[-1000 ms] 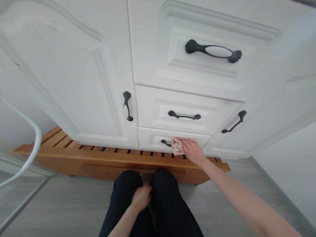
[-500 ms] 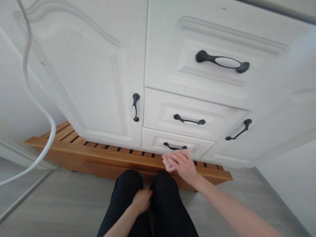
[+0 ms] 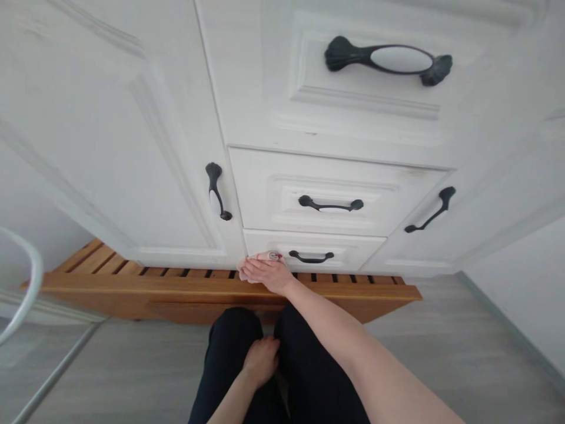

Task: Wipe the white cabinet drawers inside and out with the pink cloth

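Observation:
My right hand (image 3: 267,274) presses a small pale pink cloth (image 3: 270,255), with a dark and red print showing, against the lower left of the bottom drawer (image 3: 346,249). Its fingers lie over the cloth and point left. Just right of the hand is that drawer's dark handle (image 3: 311,259). My left hand (image 3: 262,358) rests on my lap between the knees, with no object visible in it. Its fingers lie loosely on the dark trousers (image 3: 233,341), and their tips are partly out of sight.
The white cabinet (image 3: 260,118) stands over a slatted wooden bench (image 3: 176,285) whose front edge is near my knees. Dark handles stick out from the upper drawer, middle drawer (image 3: 331,204) and both side doors. A white cable (image 3: 33,282) hangs at the left.
My right hand has moved left with the cloth, from below the bottom drawer's handle to the drawer's left end. The view has come closer to the cabinet. My left hand stays on my lap.

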{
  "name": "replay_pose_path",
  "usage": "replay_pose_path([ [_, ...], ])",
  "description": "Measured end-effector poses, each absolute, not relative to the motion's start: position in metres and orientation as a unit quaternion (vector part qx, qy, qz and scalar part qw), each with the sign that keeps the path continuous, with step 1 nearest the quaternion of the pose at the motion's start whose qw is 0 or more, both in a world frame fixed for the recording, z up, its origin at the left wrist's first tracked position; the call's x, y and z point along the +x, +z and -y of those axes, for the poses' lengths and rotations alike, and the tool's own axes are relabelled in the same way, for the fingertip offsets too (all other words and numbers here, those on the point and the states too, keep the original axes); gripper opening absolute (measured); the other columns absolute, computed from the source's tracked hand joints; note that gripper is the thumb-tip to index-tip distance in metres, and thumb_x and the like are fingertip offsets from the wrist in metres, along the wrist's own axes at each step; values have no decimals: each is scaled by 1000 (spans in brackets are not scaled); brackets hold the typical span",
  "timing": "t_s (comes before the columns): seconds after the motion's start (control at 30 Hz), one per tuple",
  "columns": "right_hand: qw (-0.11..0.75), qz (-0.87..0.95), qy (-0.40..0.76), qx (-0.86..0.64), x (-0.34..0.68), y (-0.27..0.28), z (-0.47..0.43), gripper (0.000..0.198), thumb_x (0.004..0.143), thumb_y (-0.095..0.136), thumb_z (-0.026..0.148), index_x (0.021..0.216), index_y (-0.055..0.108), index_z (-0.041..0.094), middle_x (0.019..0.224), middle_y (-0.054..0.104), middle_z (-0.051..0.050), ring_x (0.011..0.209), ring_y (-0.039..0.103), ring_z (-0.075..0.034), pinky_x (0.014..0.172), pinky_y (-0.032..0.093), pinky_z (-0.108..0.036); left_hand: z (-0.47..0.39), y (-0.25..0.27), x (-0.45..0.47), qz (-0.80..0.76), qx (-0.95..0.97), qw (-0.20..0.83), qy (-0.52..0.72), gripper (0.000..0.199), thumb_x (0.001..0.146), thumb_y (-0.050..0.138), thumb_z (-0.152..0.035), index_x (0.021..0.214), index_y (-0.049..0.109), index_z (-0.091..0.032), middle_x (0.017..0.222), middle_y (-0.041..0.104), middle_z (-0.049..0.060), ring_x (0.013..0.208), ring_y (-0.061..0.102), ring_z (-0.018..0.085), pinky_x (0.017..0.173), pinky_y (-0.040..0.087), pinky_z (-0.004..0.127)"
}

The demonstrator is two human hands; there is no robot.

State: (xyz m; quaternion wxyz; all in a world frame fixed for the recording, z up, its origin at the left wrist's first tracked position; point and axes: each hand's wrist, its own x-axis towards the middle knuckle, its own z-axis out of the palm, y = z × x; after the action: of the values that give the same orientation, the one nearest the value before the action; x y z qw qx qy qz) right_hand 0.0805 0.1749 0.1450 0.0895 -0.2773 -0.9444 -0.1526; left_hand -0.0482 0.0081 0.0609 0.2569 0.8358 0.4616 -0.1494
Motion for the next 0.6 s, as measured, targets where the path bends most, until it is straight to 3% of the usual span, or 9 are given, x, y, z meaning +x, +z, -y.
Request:
replay_pose_path([
  [0.27, 64, 954, -176, -234, 189, 143, -152, 57, 93, 35, 1, 147, 44, 19, 155, 46, -1, 143, 40, -9, 120, 31, -25, -10, 53, -46, -454, 840, 256, -151, 34, 83, 42, -14, 106, 66, -20, 115, 70, 10, 106, 68, 28, 94, 53, 43],
  [0.47, 48, 943, -152, -292, 308, 155, -108, 61, 93, 31, -3, 146, 46, 21, 150, 53, 0, 138, 45, -8, 117, 29, -22, -10, 48, -46, -455, 839, 257, -150, 33, 82, 43, -14, 105, 66, -20, 115, 71, 10, 106, 68, 29, 93, 53, 44],
  [0.6, 44, 927, -116, -354, 364, 159, -82, 47, 96, 46, 8, 140, 53, 23, 144, 58, -4, 131, 53, -15, 114, 38, -35, -8, 52, -44, -457, 838, 252, -162, 36, 81, 42, -12, 107, 66, -20, 115, 71, 9, 107, 68, 27, 94, 53, 42],
])
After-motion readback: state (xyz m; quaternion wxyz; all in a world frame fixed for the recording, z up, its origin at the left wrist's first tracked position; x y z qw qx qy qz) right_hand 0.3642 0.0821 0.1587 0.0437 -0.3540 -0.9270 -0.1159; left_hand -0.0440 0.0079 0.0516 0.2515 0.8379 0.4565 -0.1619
